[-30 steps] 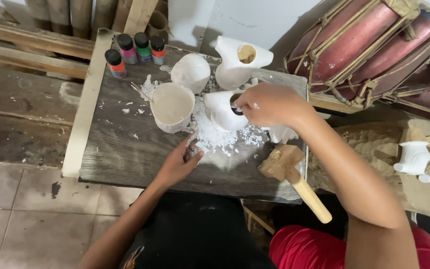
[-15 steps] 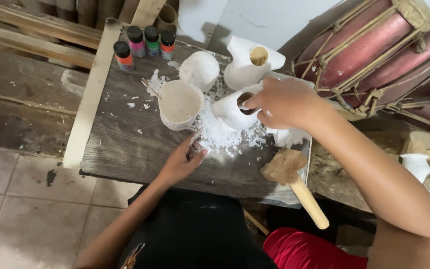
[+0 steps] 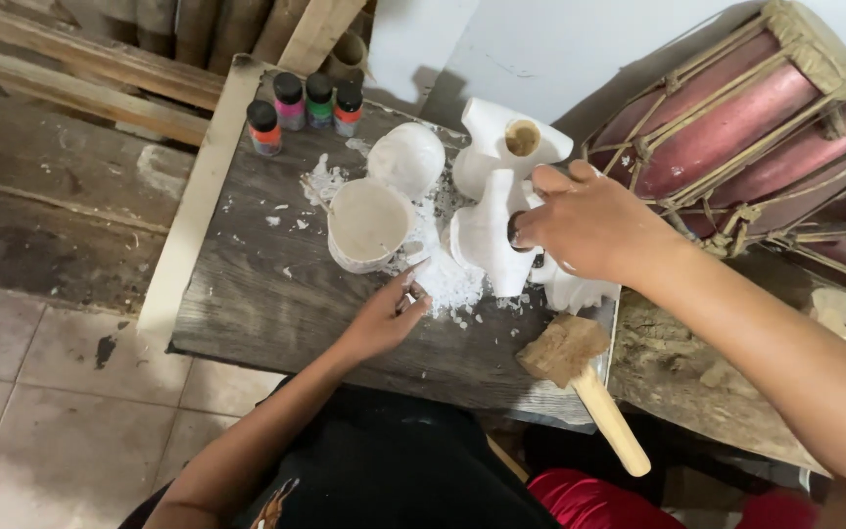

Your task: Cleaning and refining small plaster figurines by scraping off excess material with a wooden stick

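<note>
Weathered wooden surface (image 3: 247,304) carries white plaster pieces, four small paint bottles (image 3: 305,108) at its far edge, and a wooden mallet (image 3: 580,377) near its front edge. Right hand (image 3: 589,220) is clamped on an upright white plaster casting (image 3: 487,245) mid-surface. Left hand (image 3: 384,318) pinches a thin metal tool (image 3: 405,297) beside white crumbs (image 3: 447,279). Casting looks stiff, brittle, dusty-slick, fairly light; likely best gripped around its thick body, not its thin edges.

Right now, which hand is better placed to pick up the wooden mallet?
Neither hand is free. The right hand grips the white plaster piece but hangs above the mallet, so it is probably better placed. The left hand pinches a small tool, farther away.
</note>
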